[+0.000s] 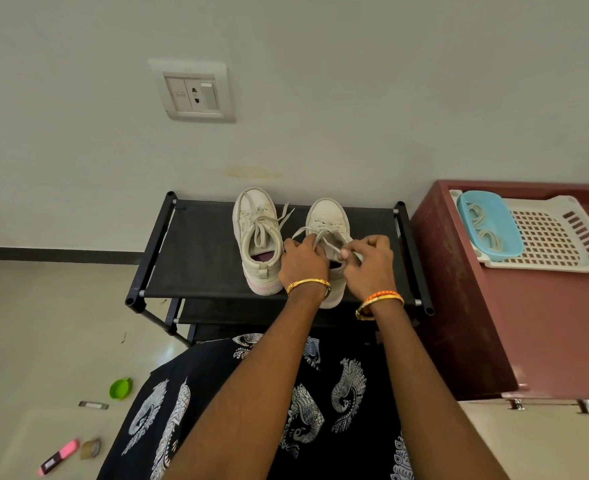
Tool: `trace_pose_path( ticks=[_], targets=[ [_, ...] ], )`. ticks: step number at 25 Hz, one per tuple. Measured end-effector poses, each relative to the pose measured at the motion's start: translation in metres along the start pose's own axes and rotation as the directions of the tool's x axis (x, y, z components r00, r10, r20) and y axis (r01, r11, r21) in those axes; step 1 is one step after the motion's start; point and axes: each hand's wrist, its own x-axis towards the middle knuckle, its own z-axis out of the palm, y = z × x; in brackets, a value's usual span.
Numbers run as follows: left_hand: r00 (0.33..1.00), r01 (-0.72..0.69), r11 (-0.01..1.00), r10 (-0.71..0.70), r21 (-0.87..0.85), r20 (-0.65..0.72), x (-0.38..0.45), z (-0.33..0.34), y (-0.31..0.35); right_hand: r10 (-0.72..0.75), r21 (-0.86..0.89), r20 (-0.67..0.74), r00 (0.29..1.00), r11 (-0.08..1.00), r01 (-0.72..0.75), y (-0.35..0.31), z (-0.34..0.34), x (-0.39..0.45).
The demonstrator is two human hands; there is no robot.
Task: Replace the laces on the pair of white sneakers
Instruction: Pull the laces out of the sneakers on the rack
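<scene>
Two white lace-up sneakers stand side by side on my black fabric-topped shoe rack (196, 258): the left sneaker (256, 237) untouched, the right sneaker (327, 220) under both hands. My left hand (301, 261) and right hand (369, 261) each pinch its one pale flat lace (324, 237).

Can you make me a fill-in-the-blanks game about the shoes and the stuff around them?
1. Both hands, the left hand and the right hand, are working on the laces of the sneaker on the ____ side.
2. The two sneakers stand on a ____ rack.
3. The spare laces lie in a ____ tub.
4. The little round lid on the floor is ____.

Missing words: right; black; blue; green
</scene>
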Motion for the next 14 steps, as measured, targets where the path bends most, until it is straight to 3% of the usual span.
trace_pose_path(
  ticks=[5, 9, 11, 14],
  targets=[
    [1.000, -0.011, 1.000, 0.011, 0.001, -0.006, 0.000, 0.000, -0.001, 0.171, 0.189, -0.010, 0.985, 0.968, -0.166, 0.008, -0.017, 0.002],
    [1.000, -0.019, 1.000, 0.019, 0.007, -0.013, -0.001, -0.001, -0.001, 0.372, 0.596, -0.009, 0.928, 0.747, -0.294, 0.000, -0.034, 0.026],
    [1.000, -0.012, 1.000, 0.013, 0.009, -0.012, -0.001, -0.002, 0.000, 0.366, 0.621, -0.054, 0.929, 0.741, -0.255, -0.006, -0.045, 0.040],
    [1.000, -0.009, 1.000, 0.010, 0.020, -0.013, -0.002, -0.002, 0.000, 0.238, 0.492, -0.040, 0.971, 0.850, -0.188, -0.013, -0.049, 0.049]
  ],
)
